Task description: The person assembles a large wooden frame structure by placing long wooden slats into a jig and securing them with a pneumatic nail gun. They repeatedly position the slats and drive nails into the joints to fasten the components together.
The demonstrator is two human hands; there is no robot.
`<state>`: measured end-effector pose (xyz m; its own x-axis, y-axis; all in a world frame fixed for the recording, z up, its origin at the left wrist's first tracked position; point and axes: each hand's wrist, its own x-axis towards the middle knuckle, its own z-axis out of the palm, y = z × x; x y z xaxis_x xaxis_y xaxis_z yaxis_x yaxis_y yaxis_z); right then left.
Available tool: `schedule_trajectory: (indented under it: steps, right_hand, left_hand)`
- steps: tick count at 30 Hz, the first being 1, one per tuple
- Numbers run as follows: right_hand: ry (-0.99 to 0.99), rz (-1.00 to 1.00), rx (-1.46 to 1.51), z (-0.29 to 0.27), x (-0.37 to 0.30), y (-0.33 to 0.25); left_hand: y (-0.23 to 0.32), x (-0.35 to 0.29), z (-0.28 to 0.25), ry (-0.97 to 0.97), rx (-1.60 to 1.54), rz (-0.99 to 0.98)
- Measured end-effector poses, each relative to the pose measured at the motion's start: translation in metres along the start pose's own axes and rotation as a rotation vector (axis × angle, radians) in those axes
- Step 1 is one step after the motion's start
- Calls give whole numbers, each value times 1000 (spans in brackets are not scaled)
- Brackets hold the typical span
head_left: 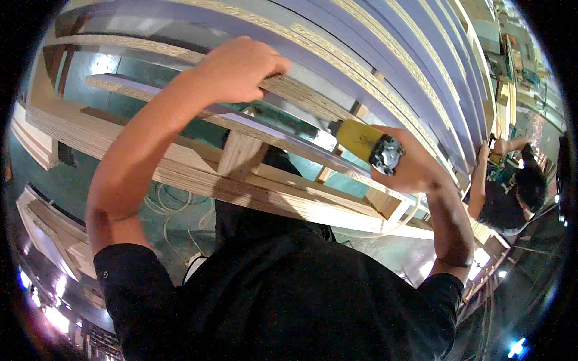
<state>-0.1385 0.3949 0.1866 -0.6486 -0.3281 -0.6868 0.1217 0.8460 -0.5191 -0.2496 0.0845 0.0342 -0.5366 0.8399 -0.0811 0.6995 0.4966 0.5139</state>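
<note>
My left hand (244,69) is closed over the upper edge of a narrow chipboard strip (301,96) in the wooden frame. In my right hand (409,159) is a yellow power tool (358,139) with a black and silver end cap. Its dark nose points left, close to the same strip; whether they touch I cannot tell. Below both hands runs a long layered wood rail (235,191), joined by a short pale crosspiece (241,153). The fingers of my right hand are partly hidden behind the tool.
Several long purple-grey boards with chipboard edges (385,78) stretch across the far side. A pale hose (171,198) lies looped on the green floor. Stacked wood pieces (57,231) sit at the left. Another person (512,186) works at the far right.
</note>
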Motion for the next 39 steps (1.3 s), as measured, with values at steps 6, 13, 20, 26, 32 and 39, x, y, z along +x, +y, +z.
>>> schedule_trajectory:
  steps: [6, 13, 20, 26, 32, 39]
  right_hand:
    - [153, 317, 419, 7, -132, 145]
    - [378, 284, 393, -1, -184, 201]
    - [191, 126, -110, 9, -182, 227]
    - [112, 84, 15, 15, -150, 231]
    - [229, -130, -10, 21, -149, 226]
    - [266, -214, -52, 25, -151, 245]
  left_hand:
    - [64, 23, -8, -71, 191, -28]
    - [202, 123, 77, -159, 82, 57]
    - [263, 164, 157, 119, 107, 123]
    - [254, 162, 170, 166, 86, 154]
    - [259, 160, 167, 139, 88, 160]
    - [258, 161, 168, 127, 85, 142]
